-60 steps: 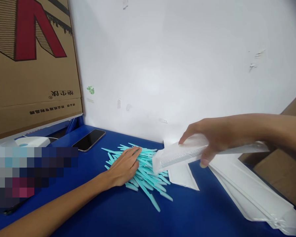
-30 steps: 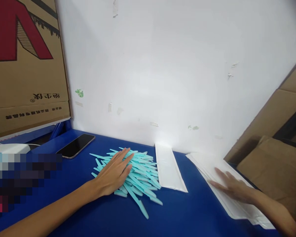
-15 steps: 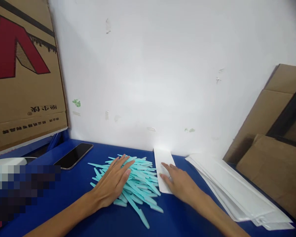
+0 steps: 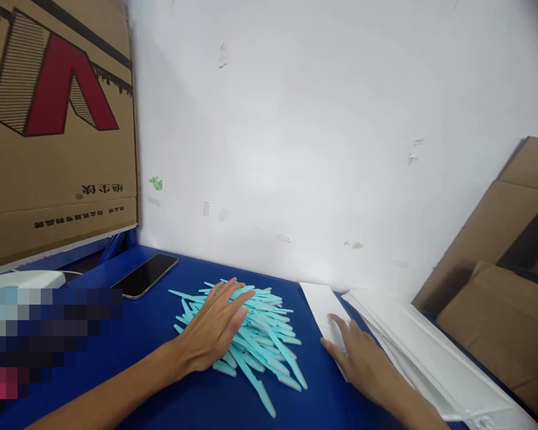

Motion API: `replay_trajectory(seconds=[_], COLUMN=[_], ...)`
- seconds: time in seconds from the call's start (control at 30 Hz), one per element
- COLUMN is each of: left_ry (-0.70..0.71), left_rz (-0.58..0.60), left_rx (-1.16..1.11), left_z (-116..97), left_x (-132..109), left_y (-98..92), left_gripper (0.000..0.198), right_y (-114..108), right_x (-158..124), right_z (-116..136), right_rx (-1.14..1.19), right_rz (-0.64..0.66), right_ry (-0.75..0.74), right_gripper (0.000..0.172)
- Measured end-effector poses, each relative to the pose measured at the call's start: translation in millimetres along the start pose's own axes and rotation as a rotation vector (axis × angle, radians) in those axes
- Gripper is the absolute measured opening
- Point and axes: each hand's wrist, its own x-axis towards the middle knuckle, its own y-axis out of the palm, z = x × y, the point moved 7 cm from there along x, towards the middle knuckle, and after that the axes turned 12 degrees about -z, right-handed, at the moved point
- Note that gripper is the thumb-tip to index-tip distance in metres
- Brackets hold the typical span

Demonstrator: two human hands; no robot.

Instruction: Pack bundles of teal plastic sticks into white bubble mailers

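Honestly, the loose pile of turquoise sticks (image 4: 269,334) looked the likeliest source of trouble. It lay on the blue surface (image 4: 314,400) with nothing visible around it to hold it in, so a sideways push from the left hand (image 4: 217,325) could have sent the top ones sliding. That hand rested flat over the pile, fingers stretched out, its grip not closed on anything I could see. The right hand (image 4: 358,355) lay over a single white packet (image 4: 318,301), thumb and fingers apart, the thumb by its left edge. With so light a touch, I thought, the packet could have skidded or its edge bent. Beside it, the stack of white packets (image 4: 412,334) sat unevenly, and a nudge from the right forearm might have spread it further.

As for looks, the sticks were slim, with paler, broader ends, crossing at many angles; one poked out toward the near side. The single packet was flat, narrow and plain, slanting between the pile and the stack, its lower part hidden.
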Motion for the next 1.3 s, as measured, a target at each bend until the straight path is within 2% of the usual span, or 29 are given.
replay_trajectory(seconds=[0.1, 0.17, 0.3, 0.4, 0.5, 0.63, 0.77, 0.93, 1.13, 1.3], left_ry=[0.033, 0.074, 0.188, 0.325, 0.390, 0.308, 0.062, 0.096, 0.233, 0.179], left_rz=[0.002, -0.008, -0.051, -0.069, -0.096, -0.135, -0.199, -0.305, -0.130, -0.040], left_rx=[0.002, 0.001, 0.009, -0.004, -0.018, -0.088, -0.168, -0.080, 0.075, 0.117], left_z=[-5.6, -11.9, -26.6, -38.1, -43.8, -41.6, -19.7, -1.9, -0.7, 12.1], left_x=[1.6, 3.1, 5.5, 3.2, 0.8, 3.8, 6.7, -0.7, -1.2, -2.9], left_y=[-3.9, -7.9, -16.5, -18.1, -18.2, -22.3, -26.7, -25.3, -6.9, 8.4], left_gripper=[0.047, 0.045, 0.040, 0.040, 0.041, 0.039, 0.038, 0.049, 0.058, 0.058], right_y=[-9.9, -24.8, -70.3, -103.4, -118.5, -115.6, -115.8, -133.9, -164.2, -177.9], right_x=[4.8, 6.5, 3.4, -3.8, -15.5, -30.8, -28.5, -6.5, 24.7, 47.3], right_z=[6.4, 10.9, 24.9, 42.9, 72.1, 101.2, 105.3, 108.4, 117.5, 125.5], right_rx=[-0.084, -0.068, 0.073, 0.226, 0.378, 0.394, 0.311, 0.222, 0.182, 0.225], right_rz=[-0.080, -0.113, -0.183, -0.218, -0.155, -0.045, -0.053, 0.027, 0.200, 0.369], right_ry=[0.007, 0.004, -0.016, -0.041, -0.176, -0.356, -0.440, -0.538, -0.598, -0.584], right_gripper=[0.064, 0.066, 0.057, 0.049, 0.047, 0.041, 0.040, 0.041, 0.040, 0.043])
